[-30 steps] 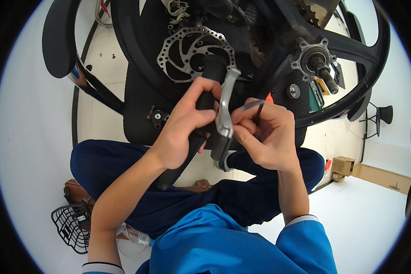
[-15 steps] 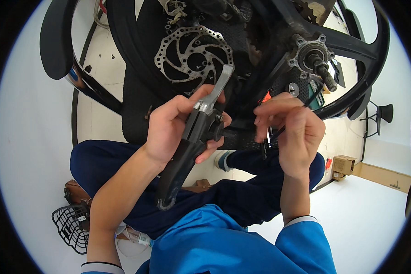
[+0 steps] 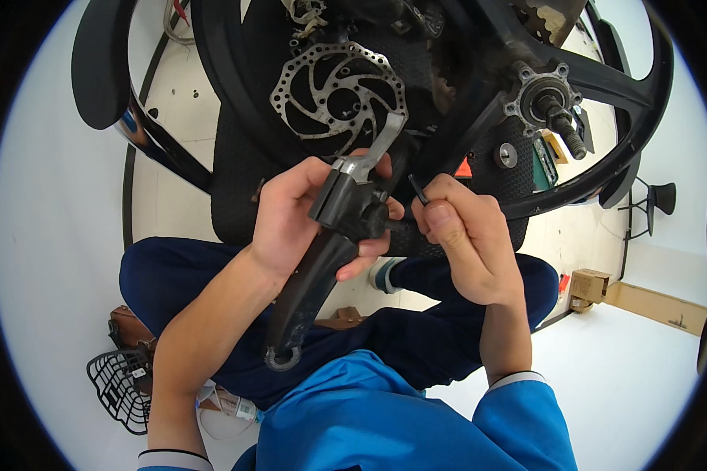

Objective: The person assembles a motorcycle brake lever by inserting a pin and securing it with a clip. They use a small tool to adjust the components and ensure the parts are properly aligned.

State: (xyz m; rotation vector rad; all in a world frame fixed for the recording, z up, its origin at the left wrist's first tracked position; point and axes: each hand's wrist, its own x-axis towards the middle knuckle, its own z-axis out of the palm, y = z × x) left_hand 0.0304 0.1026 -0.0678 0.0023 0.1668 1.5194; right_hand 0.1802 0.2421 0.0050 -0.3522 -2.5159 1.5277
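Observation:
My left hand [image 3: 285,224] is closed round a black bicycle part [image 3: 310,275], long and handle-shaped. A silver lever [image 3: 381,145] sticks up from its top, and a round knob sits on its right side. The lower end, with a small ring, hangs over my lap. To the right of it, my right hand [image 3: 471,239] is shut on a thin black rod [image 3: 418,190]. Only the rod's short upper end shows above the fingers, beside the knob and apart from it; the rest is hidden in the fist.
A perforated brake disc [image 3: 281,93] lies on the black textured surface ahead. Right of it stands a black spoked wheel [image 3: 658,78] with a threaded axle [image 3: 567,133]. A small metal cup [image 3: 506,155] lies below the hub. Cardboard boxes [image 3: 591,282] stand far right, a black basket [image 3: 118,385] lower left.
My right hand has moved left, closer to the black part, and its loosely curled fingers have closed into a fist on the rod. My left hand keeps its hold nearly unchanged.

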